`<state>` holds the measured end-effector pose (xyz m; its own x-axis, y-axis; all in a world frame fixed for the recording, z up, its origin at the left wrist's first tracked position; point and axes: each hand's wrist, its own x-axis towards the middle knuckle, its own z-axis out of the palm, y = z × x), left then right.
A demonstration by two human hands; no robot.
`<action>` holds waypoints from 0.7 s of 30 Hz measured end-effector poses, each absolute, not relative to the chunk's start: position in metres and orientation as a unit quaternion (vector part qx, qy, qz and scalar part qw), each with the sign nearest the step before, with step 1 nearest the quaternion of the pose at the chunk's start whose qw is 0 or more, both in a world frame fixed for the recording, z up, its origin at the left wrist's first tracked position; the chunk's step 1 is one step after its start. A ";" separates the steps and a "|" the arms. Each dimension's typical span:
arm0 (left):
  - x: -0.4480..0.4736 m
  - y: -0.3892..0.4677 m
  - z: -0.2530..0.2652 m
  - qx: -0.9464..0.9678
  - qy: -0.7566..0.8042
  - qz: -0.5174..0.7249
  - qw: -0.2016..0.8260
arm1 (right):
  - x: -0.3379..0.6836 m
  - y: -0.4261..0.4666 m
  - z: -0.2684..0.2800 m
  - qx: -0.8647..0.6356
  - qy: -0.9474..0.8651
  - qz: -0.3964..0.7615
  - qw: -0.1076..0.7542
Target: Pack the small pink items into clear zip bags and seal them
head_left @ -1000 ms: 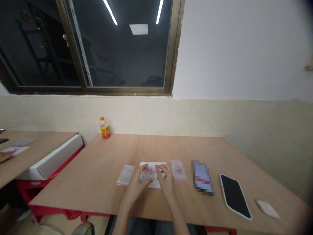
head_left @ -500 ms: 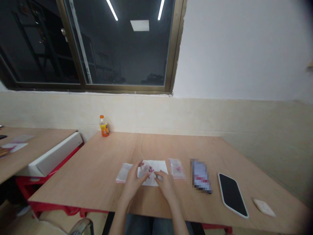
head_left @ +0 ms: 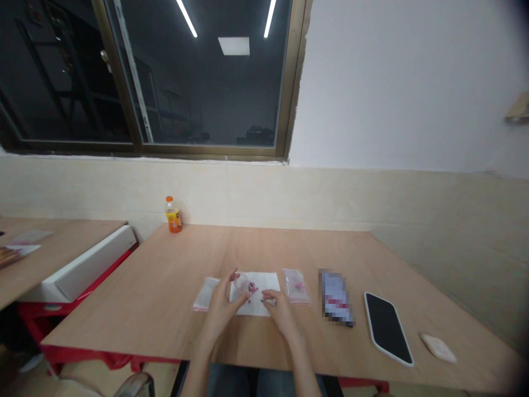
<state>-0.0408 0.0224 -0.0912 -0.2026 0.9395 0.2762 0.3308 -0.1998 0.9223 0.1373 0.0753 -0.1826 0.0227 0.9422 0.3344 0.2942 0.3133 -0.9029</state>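
My left hand [head_left: 223,298] curls around a see-through, rounded plastic piece [head_left: 241,283], gripping its edge between thumb and fingers. Small pink and dark bits [head_left: 252,287] show beside that piece, over a white sheet of paper [head_left: 258,310]. My right hand [head_left: 280,309] rests at the sheet's right side, fingers pinched together. A tiny greyish thing shows at its fingertips, too small to name. To the left, partly behind my left hand, lies a clear plastic bag [head_left: 204,298]. On the right is another clear bag [head_left: 296,289] with pink pieces inside.
Right of the bags lie a blurred-out packet [head_left: 336,298], a dark-screened phone [head_left: 388,329] with a white rim, and a whitish flat object [head_left: 438,348]. An orange-capped bottle [head_left: 174,216] stands at the back left. Another person's hand [head_left: 8,256] shows at the neighbouring table.
The view has shifted slightly, so everything sits a little further left. My right hand is a little further from the left one; both keep about the same pose.
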 end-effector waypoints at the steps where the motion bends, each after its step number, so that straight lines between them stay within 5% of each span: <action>1: -0.041 0.022 -0.092 0.567 0.560 0.532 0.286 | 0.137 0.076 -0.184 -0.495 -0.625 0.312 0.517; 8: -0.044 0.021 -0.097 0.577 0.558 0.527 0.280 | 0.136 0.073 -0.178 -0.499 -0.636 0.323 0.492; 21: -0.036 0.020 -0.098 0.614 0.559 0.492 0.263 | 0.128 0.042 -0.080 -0.504 -0.555 0.183 0.636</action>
<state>-0.0356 0.0204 -0.0979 -0.1086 0.9445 0.3101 0.4263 -0.2375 0.8728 0.1277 0.0417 -0.0800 0.3171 0.7920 0.5217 0.3263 0.4254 -0.8441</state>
